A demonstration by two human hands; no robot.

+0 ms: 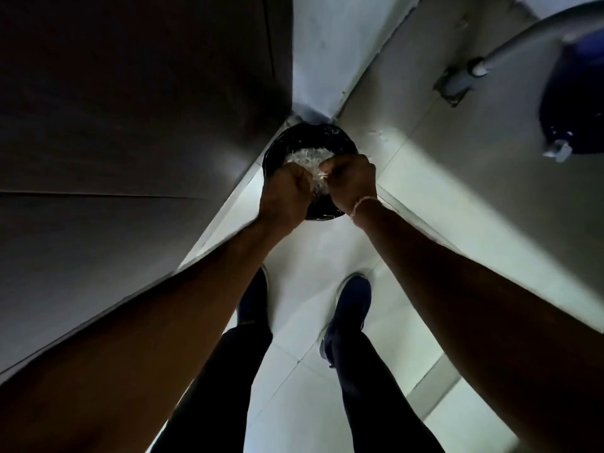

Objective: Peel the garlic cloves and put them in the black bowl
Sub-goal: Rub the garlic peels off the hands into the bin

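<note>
Left hand [287, 191] curled closed over the near left rim of a black round container [277, 148], knuckles up, a tuft of white papery shreds [309, 158] pinched at its fingertips. Right hand [351, 181] likewise closed, fingers bunched on the same white tuft, so the two hands meet over the container's near half, almost touching. Whether either hand holds a garlic clove inside the shreds cannot be told; no clove shows clearly. A thin pale thread bracelet [362, 204] circles the right wrist. The container has a glossy black lining and holds a heap of the white shreds in its middle and far part; it looks more like a lined bin than a bowl, and whether it is the black bowl of the task cannot be told. It stands on the floor [313, 250] in the corner where a dark panel [130, 125] on the left meets a pale wall [408, 103] on the right. Both forearms reach down and forward from the camera. Below them, dark trouser legs and two dark blue shoes [351, 308] stand on pale floor tiles, near the container. Upper right, blurred, a grey pipe [523, 37] and a dark blue object [575, 99] against the wall.
</note>
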